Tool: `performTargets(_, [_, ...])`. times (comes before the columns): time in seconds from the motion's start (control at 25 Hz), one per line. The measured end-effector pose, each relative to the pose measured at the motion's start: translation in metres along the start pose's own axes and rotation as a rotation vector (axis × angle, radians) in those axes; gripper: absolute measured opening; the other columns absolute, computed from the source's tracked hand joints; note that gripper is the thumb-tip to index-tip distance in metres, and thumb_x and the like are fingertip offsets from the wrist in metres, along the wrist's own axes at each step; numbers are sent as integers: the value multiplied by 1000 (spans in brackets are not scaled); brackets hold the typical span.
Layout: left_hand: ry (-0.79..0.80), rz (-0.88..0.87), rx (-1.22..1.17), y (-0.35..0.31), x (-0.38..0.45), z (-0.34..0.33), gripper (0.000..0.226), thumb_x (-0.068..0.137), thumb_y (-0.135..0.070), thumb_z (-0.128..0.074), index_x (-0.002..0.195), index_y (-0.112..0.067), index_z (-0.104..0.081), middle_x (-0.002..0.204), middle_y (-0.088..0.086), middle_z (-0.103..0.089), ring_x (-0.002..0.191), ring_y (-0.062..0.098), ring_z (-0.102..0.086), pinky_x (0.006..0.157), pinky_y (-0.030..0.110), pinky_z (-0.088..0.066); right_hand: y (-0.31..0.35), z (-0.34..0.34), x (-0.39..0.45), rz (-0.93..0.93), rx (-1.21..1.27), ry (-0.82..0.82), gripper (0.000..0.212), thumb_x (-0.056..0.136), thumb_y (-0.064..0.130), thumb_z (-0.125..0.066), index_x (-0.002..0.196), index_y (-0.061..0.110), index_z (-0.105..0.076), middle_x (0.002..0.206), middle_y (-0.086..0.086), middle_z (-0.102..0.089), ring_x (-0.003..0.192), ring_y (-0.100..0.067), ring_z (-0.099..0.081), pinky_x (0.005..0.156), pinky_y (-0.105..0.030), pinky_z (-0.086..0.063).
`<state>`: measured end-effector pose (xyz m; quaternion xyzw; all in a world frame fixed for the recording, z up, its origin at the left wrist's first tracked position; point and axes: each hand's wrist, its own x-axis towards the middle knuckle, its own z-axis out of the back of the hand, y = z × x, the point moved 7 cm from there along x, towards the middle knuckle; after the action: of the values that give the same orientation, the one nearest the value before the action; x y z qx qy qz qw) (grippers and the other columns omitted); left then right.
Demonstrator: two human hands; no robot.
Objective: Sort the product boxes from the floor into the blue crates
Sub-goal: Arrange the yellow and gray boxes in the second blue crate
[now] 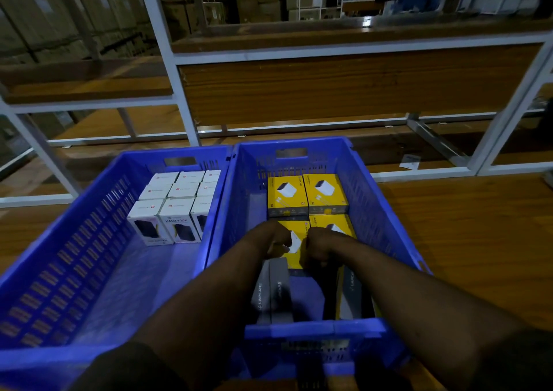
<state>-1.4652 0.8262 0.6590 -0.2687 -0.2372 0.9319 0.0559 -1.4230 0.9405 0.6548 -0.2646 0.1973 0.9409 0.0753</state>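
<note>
- In the right blue crate [386, 211], near its middle, both hands rest on a yellow product box [294, 248]; the left hand [276, 239] curls its fingers over the box's left side, and the right hand [321, 247] is clenched against its right edge, apparently gripping it.
- Another yellow box [335, 226] sits just beside it, partly hidden by the right hand, and two more yellow boxes [308, 194] lie flat against the far wall.
- Toward the near wall, grey-sided boxes [273, 295] stand on edge, touching one another.
- The left blue crate [74, 241] holds white boxes [176, 202] packed upright in its far right corner; the rest of its floor is bare.
- Both crates sit side by side on a wooden surface [463, 241], with white shelf framing [167, 55] behind.
- Risk, as I judge it: the box could seat crooked and ride up on its neighbour, or the grey boxes could topple when the hands withdraw, since nothing braces them.
</note>
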Motion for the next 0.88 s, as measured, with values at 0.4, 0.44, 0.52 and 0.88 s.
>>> performTargets(0.4, [127,-46,406,-5,10,-9,44,100,-15,-50,142,0,-47,140,21,-52,126,34,-54,94,35,-45,5,-15,1,77,5,191,39,81,31,-75,109,5,-73,110,-11,-73,92,-23,-69,71,-35,-53])
performTargets(0.44, [129,-28,373,-4,7,-8,43,101,-15,-48,141,0,-48,140,22,-51,124,35,-54,93,36,-45,6,-15,1,78,2,190,39,81,31,-75,109,4,-73,110,-12,-73,91,-22,-69,71,-34,-52])
performTargets(0.52, [127,-6,329,-2,7,-8,41,101,-15,-48,138,2,-51,139,23,-51,121,36,-56,92,38,-46,8,-15,-1,86,-24,195,39,83,31,-74,111,4,-73,111,-11,-72,93,-23,-68,74,-36,-53])
performTargets(0.88, [166,34,200,7,0,-12,33,98,-21,-53,122,0,-63,117,20,-57,97,30,-58,85,34,-44,5,-10,-1,103,-85,151,41,82,34,-75,110,4,-72,110,-10,-71,98,-26,-69,72,-34,-53])
